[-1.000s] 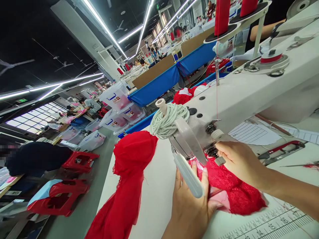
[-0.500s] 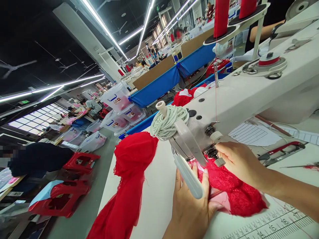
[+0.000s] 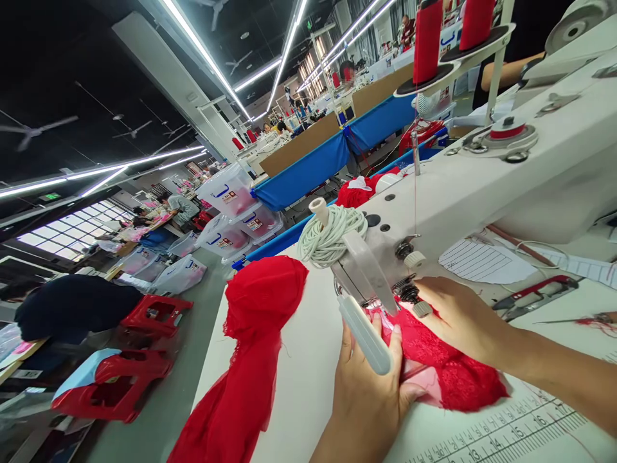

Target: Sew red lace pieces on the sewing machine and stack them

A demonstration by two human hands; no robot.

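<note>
A red lace piece with pink lining lies under the head of a white sewing machine. My left hand rests on its near left part, fingers stretched out and apart. A grey lever crosses in front of those fingers. On the far side of the lace, my right hand reaches in by the machine's tension knobs; they and the head hide its fingertips. The needle area is mostly covered.
Red sheer fabric hangs over the table's left side. A coil of pale green cord sits on the machine head. Right of it lie paper sheets and a red-handled tool. A printed ruler runs along the near edge.
The lace piece's right end has shifted slightly left and up, toward the machine head. Both hands keep nearly the same places, and the view has moved slightly.
</note>
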